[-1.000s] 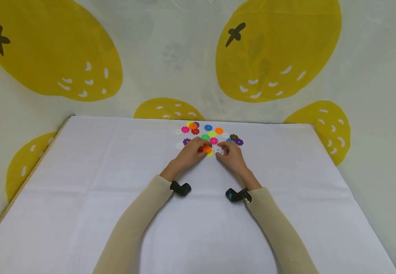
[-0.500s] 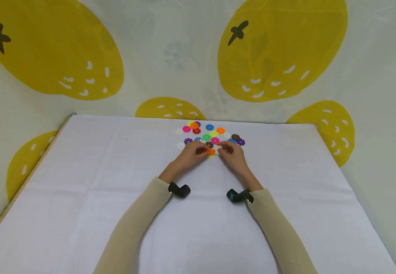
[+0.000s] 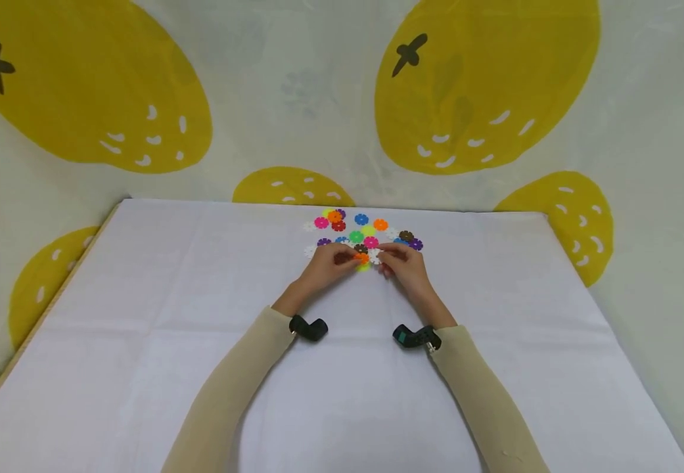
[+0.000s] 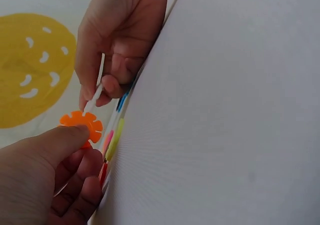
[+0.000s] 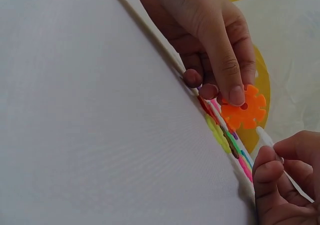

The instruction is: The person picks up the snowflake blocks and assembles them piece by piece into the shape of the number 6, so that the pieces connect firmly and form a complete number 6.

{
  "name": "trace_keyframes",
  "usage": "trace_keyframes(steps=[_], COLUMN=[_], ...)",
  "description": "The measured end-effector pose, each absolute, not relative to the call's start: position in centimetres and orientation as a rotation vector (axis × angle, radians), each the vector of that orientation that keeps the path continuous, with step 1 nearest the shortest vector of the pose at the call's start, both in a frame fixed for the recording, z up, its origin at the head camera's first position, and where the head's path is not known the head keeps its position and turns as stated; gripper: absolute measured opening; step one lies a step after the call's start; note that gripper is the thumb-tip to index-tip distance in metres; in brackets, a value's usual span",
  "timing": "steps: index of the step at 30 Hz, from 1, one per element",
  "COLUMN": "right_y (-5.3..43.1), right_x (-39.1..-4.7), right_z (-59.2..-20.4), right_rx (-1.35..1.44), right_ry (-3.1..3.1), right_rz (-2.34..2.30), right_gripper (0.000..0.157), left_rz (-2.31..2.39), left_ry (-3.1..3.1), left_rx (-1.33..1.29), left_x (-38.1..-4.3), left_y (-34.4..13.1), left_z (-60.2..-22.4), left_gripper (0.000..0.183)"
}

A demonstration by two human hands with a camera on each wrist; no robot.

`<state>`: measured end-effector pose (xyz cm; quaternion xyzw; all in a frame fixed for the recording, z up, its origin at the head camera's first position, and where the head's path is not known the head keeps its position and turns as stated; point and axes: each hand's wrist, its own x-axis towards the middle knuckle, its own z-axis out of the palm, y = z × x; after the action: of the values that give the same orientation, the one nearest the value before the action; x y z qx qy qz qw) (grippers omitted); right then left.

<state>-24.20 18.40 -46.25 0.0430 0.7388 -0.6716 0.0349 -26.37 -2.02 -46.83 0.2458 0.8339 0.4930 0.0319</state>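
Reaching in from the near left, a beige sleeve (image 3: 226,387) with a black wrist device (image 3: 309,328) leads to the left hand (image 3: 324,264), over the far middle of a table covered in white cloth (image 3: 140,368). Just left of that hand lie a pale disc (image 3: 309,251) and a purple disc (image 3: 323,242), both flower-shaped; farther off, a pink disc (image 3: 320,223) lies left of a red disc (image 3: 338,226), beside a small overlapping heap topped with orange. The left hand pinches an orange disc (image 5: 245,106), thumb pressed flat on its face, the piece raised above the cloth. Beyond this grip lie a brown disc (image 3: 361,249) and a green disc (image 3: 356,236), with a blue disc (image 3: 361,219) near the far edge.

Right of the orange disc, a white disc (image 5: 266,137), seen almost edge-on in the wrist views, is pinched between the right hand's (image 3: 407,268) thumb and fingers. The two rims come close together; whether they touch, I cannot tell. Farther right, just beyond the right hand, lie a second brown disc (image 3: 407,236) and a second purple disc (image 3: 416,244). Another sleeve (image 3: 489,394) comes in from the near right, with another wrist device (image 3: 416,337) at its cuff.
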Motion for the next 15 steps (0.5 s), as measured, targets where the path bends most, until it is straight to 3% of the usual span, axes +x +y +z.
trace_keyframes(steps=[15], right_y=[18.24], right_x=[-23.98], right_z=[-46.13], right_rx=[0.13], right_ry=[2.084], right_rz=[-2.125], right_gripper=[0.031], left_rz=[1.472], left_ry=[2.614], left_rx=[0.85], left_x=[-26.08], left_y=[-2.26], left_z=[-47.1], left_gripper=[0.017])
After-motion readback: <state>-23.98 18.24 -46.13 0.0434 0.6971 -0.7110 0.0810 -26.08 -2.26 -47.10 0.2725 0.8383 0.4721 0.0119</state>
